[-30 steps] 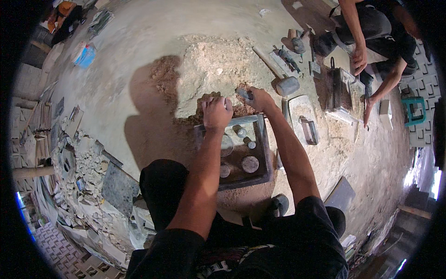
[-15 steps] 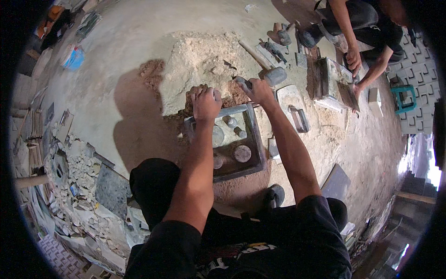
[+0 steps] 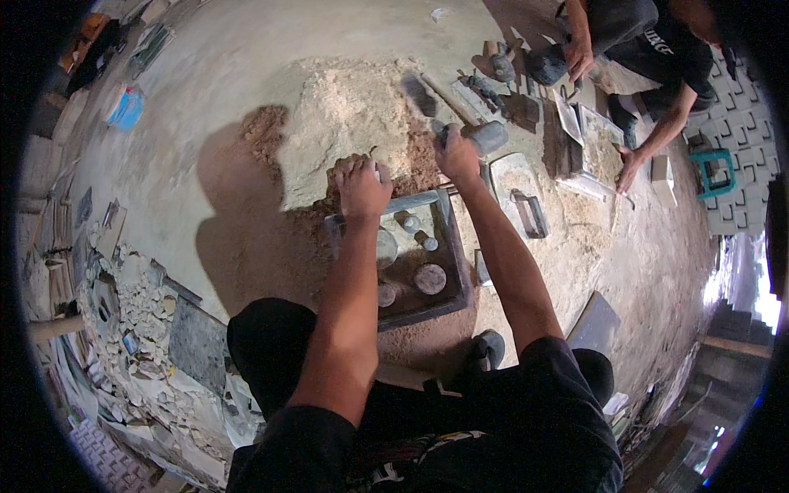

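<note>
My right hand is closed round the dark handle of a trowel, whose grey blade points away from me over the sand pile. My left hand is curled at the edge of the brown sand, beyond the frame's far left side; what its fingers grip is hidden. Below both hands lies a dark rectangular moulding frame on the floor. Several round pale pieces, among them a flat disc, sit inside it. My left forearm covers part of the frame's left side.
A pale sand pile spreads ahead. A mallet lies right of my right hand, near a tray. At the far right a co-worker's hand touches another box frame. Rubble and a grey slab lie left.
My right hand has moved slightly right, and the trowel blade has turned from edge-on to broad side and lifted. My left hand stays nearly put. The co-worker's hands have moved apart.
</note>
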Demonstrator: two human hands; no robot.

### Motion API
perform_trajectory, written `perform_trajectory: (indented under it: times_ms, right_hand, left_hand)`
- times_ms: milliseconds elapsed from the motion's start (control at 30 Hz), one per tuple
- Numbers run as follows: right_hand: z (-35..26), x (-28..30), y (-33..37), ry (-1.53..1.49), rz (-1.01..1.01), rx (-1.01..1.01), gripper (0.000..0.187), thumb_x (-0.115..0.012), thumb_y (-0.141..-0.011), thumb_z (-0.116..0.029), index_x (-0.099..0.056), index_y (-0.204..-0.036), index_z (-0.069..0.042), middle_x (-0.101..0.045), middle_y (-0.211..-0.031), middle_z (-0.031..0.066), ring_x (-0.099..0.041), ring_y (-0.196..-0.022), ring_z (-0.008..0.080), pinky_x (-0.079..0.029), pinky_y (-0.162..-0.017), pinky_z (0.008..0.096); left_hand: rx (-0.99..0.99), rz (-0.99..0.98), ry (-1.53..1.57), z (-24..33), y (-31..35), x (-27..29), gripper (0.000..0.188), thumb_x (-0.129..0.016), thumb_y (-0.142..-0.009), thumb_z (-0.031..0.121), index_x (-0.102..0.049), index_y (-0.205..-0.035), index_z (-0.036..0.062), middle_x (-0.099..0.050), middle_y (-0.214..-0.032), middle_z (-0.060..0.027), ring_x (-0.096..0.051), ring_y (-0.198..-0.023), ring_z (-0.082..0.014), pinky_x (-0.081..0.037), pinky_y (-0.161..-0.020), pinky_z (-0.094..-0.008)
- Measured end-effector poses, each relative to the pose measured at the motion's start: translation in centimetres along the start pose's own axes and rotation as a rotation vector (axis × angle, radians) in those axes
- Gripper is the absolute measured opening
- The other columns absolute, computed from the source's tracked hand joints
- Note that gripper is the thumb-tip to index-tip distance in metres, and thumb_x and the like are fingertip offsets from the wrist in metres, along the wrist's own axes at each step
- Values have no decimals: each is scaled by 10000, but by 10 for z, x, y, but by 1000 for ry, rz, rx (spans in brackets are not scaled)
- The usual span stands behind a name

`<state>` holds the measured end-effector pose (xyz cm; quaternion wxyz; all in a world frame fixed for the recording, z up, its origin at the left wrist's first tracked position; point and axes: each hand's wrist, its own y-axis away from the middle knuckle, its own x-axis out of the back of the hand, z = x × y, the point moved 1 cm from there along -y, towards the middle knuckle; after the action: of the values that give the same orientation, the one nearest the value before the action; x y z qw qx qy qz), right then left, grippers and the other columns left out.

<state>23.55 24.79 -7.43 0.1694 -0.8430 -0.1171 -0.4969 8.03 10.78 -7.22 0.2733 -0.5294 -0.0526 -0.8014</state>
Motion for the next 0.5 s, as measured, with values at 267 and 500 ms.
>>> perform_trajectory:
  times_ms: [267, 500]
  right_hand:
    - [21, -42, -20, -255, -329, -99, 461, -551, -866, -410, -601, -1020, 22, -637, -853, 245, -626, -801, 350, -475, -745, 411]
    - [10, -14, -9, -350, -398, 2, 477, -562, -862, -422, -627, -1064, 6, -648, -895, 242, -635, -903, 319, -463, -815, 400]
  left_hand:
    - [-33, 75, 36, 0, 1, -7, 274, -495, -869, 278, -620, -875, 34, -629, -963, -153, -546, -1003, -312, -369, -901, -470]
    - [-26, 14, 52, 1, -2, 1, 336, -450, -899, 291, -646, -918, 20, -628, -1031, -151, -514, -1084, -314, -298, -1008, -467]
